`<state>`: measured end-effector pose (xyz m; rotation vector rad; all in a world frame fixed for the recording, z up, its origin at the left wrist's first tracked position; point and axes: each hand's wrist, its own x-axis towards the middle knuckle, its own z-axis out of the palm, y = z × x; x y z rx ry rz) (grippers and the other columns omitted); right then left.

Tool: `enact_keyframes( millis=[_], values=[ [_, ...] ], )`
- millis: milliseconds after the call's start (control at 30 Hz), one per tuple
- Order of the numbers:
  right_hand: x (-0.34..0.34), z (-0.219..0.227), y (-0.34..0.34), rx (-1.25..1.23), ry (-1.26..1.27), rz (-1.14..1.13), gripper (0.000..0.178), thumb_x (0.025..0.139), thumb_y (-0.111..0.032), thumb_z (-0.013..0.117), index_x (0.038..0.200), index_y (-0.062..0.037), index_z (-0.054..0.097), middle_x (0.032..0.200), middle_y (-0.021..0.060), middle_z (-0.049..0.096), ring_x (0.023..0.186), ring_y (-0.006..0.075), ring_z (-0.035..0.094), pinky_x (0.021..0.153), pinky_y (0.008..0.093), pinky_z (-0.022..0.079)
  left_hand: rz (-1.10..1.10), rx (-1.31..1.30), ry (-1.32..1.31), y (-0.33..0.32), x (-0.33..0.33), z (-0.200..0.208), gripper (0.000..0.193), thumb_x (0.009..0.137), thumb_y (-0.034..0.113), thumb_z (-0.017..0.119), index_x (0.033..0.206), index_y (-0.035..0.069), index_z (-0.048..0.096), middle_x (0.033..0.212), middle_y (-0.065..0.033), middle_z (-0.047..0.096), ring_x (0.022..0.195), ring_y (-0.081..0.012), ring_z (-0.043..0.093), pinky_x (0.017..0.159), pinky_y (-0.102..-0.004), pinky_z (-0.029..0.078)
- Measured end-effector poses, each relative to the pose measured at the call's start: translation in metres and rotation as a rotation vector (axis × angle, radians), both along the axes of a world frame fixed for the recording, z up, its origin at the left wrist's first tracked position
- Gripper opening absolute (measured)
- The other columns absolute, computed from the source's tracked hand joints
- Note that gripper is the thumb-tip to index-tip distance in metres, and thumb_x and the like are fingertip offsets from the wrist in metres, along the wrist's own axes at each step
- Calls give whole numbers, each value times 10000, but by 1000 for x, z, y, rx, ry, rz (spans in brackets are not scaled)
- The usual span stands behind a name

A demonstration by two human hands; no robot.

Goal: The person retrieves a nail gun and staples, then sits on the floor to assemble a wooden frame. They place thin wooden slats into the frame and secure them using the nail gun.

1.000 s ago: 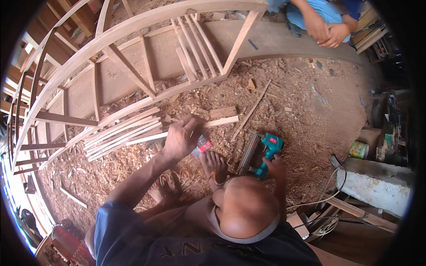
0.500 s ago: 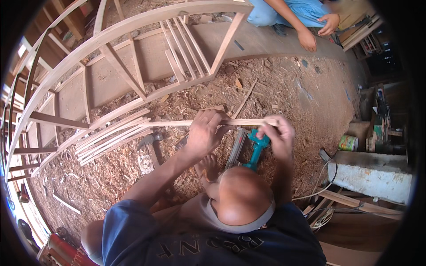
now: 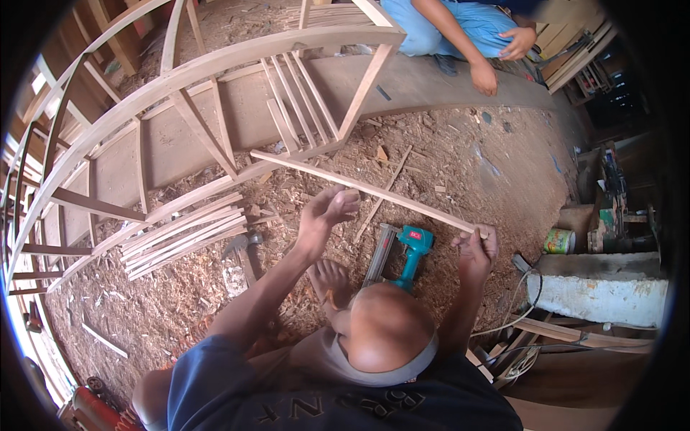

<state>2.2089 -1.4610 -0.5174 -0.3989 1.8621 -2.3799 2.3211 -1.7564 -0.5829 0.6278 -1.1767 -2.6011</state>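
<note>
My right hand point(image 3: 476, 248) pinches one end of a long, thin wooden strip point(image 3: 381, 192). From there the strip slants up and left, its far end close to the curved wooden frame point(image 3: 248, 172). Just below the strip's middle, my left hand point(image 3: 327, 219) is apart from it, fingers loosely bent with nothing visible in them. A small wood offcut point(image 3: 350, 195) shows right behind the left fingertips. Between my hands, on the shavings, lies a teal nail gun point(image 3: 412, 251) with a grey magazine. A hammer point(image 3: 246, 251) rests left of my left forearm.
A stack of thin strips point(image 3: 183, 233) lies left of the hammer. Across from me, another person's hand point(image 3: 483, 77) hangs over a board. To the right are a tin can point(image 3: 559, 241), a white-sided block point(image 3: 596, 298) and a cable point(image 3: 528, 305). Shavings cover the floor.
My left hand has let go of the strip and dropped slightly. The strip has swung from nearly level to a slant, its left end raised, while my right hand moved down and right with it.
</note>
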Motion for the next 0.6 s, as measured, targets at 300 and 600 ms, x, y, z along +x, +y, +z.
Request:
enact_keyframes(
  millis=[300, 600],
  values=[
    [36, -19, -33, 527, 118, 97, 190, 895, 40, 687, 1079, 82, 666, 954, 177, 726, 879, 234, 730, 803, 332, 585, 186, 211, 115, -46, -26, 13, 280, 1030, 102, 537, 1302, 40, 547, 1178, -117, 665, 1074, -250, 659, 954, -427, 548],
    [68, -42, -73, 596, 166, 325, 397, 723, -5, 857, 1088, 53, 714, 970, 145, 741, 878, 181, 715, 761, 314, 578, 255, 342, 196, -84, -14, -9, 353, 1046, 60, 457, 1396, 35, 487, 1088, -78, 627, 978, -194, 622, 923, -379, 540]
  ],
)
